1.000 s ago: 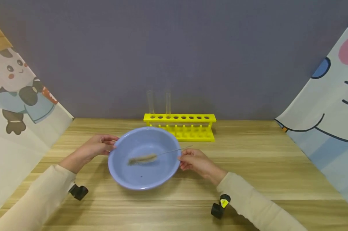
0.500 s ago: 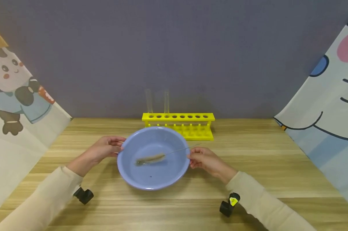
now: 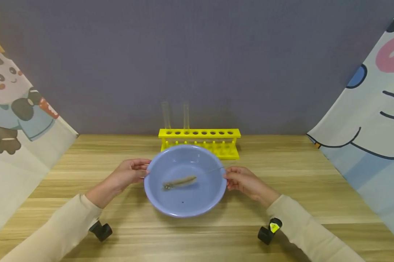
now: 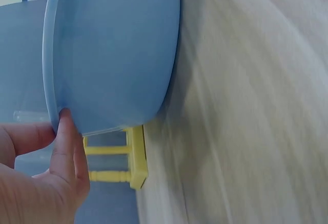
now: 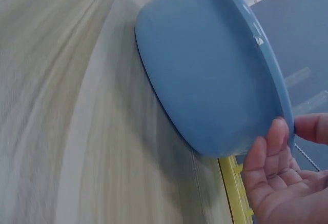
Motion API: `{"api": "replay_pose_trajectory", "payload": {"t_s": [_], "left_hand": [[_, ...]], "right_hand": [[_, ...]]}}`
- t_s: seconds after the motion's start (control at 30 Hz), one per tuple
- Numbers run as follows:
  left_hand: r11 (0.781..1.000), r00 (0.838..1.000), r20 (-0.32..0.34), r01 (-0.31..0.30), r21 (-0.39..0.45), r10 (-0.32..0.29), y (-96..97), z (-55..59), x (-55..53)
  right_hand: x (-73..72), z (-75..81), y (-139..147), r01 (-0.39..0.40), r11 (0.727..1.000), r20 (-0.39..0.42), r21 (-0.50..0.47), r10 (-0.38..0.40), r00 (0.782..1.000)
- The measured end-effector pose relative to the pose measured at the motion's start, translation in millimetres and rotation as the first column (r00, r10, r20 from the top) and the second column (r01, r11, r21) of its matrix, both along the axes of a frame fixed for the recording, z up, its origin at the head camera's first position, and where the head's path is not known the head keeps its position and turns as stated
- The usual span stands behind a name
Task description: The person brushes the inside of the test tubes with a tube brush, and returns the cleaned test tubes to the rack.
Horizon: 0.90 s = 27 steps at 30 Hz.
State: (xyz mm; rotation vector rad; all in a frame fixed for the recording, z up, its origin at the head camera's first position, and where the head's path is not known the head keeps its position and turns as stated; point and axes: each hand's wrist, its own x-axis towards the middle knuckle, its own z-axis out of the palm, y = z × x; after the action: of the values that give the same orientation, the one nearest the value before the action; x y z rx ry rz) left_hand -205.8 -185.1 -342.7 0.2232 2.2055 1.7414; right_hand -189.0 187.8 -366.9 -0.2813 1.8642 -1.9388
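A round blue plastic basin (image 3: 185,181) is gripped at opposite rims: the left hand (image 3: 126,175) is pinched on the left edge, the right hand (image 3: 244,181) on the right. The basin is at the centre of the wooden table (image 3: 314,189), just before a yellow plastic test-tube rack (image 3: 199,136). A bristled wire-handled tube brush (image 3: 180,181) lies inside.

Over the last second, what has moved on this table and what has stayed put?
Both hands, the left hand and the right hand, have carried the blue basin to the person's right, nearer the middle of the yellow rack. Each keeps its grip on the basin's rim. The brush still lies inside the basin, and the rack with its two tubes has not shifted on the table.
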Motion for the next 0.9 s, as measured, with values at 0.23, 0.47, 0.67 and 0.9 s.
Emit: {"api": "replay_pose_trajectory", "payload": {"t_s": [0.23,0.47,0.67,0.9], "left_hand": [[0.997,1.0,0.017,0.003,0.08,-0.004,9.4,-2.9,0.8],[0.991,0.999,0.033,-0.022,0.131,0.018,19.5,-5.6,0.6],[0.986,0.998,0.053,-0.044,0.164,0.036,30.2,-8.3,2.2],[0.983,0.996,0.065,-0.064,0.17,0.054,36.0,-8.5,3.3]], "right_hand": [[-2.7,0.4,11,-0.01,1.0,-0.011,0.005,0.01,1.0],[-5.7,0.6,22,-0.013,1.0,-0.005,0.005,0.013,1.0],[-7.4,0.1,32,-0.015,1.0,-0.007,0.009,0.015,1.0],[-9.2,-1.1,39,-0.027,1.0,-0.009,0.01,0.027,1.0]]}}
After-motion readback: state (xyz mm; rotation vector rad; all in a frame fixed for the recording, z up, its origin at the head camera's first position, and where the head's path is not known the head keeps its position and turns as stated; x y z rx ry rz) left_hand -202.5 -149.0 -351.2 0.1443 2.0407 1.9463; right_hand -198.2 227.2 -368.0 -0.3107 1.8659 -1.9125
